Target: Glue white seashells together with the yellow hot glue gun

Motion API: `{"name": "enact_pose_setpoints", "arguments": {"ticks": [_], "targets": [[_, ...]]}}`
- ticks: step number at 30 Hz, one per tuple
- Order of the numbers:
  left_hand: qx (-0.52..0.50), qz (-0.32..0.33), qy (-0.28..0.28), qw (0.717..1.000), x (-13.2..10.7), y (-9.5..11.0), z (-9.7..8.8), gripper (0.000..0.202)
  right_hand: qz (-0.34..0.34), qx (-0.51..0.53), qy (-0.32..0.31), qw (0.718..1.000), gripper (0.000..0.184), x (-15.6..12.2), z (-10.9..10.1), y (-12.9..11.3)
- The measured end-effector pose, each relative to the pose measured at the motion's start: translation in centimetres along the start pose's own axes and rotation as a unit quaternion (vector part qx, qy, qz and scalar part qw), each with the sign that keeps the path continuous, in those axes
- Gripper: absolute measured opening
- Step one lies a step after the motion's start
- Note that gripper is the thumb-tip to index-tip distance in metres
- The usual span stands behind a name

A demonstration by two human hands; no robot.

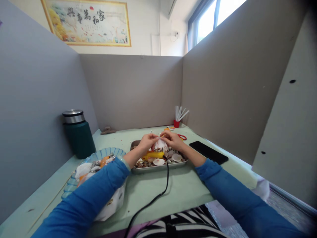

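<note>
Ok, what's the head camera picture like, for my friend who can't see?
The left hand and right hand pinch a white shell above a metal tray of shells. A green flask and blue plate stand to the left.

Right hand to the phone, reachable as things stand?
Probably yes. The phone lies flat just right of the right hand, nothing between them. But that hand and the left hand both pinch a shell, so it would have to let go first.

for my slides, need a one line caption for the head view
Over a tray of shells and a glue gun, left hand and right hand hold a white shell; flask and phone nearby.
</note>
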State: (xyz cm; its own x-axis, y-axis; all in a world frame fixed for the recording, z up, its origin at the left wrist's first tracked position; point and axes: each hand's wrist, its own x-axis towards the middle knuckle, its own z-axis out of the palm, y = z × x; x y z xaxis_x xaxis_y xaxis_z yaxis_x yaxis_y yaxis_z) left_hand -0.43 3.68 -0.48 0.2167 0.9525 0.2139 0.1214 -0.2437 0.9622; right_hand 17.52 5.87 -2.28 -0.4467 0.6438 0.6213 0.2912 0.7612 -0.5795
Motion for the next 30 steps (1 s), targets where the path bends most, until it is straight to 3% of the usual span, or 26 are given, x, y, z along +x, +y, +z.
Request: {"name": "enact_pose_setpoints", "arguments": {"ticks": [9, 19, 30], "targets": [[-0.011, -0.018, -0.026, 0.999, 0.1, 0.0, -0.1, 0.035, -0.005, -0.037, -0.002, 0.999, 0.027, -0.1, -0.1, -0.9], [0.035, -0.005, -0.007, 0.999, -0.4, 0.2, -0.1, 0.029, -0.002, -0.043, -0.029, 0.999, 0.024, -0.2, -0.1, -1.3], [0.059, -0.017, -0.028, 0.998, -0.4, 0.1, -0.2, 0.024, 0.002, -0.023, -0.03, 0.999, 0.025, -0.2, -0.1, -1.1]]}}
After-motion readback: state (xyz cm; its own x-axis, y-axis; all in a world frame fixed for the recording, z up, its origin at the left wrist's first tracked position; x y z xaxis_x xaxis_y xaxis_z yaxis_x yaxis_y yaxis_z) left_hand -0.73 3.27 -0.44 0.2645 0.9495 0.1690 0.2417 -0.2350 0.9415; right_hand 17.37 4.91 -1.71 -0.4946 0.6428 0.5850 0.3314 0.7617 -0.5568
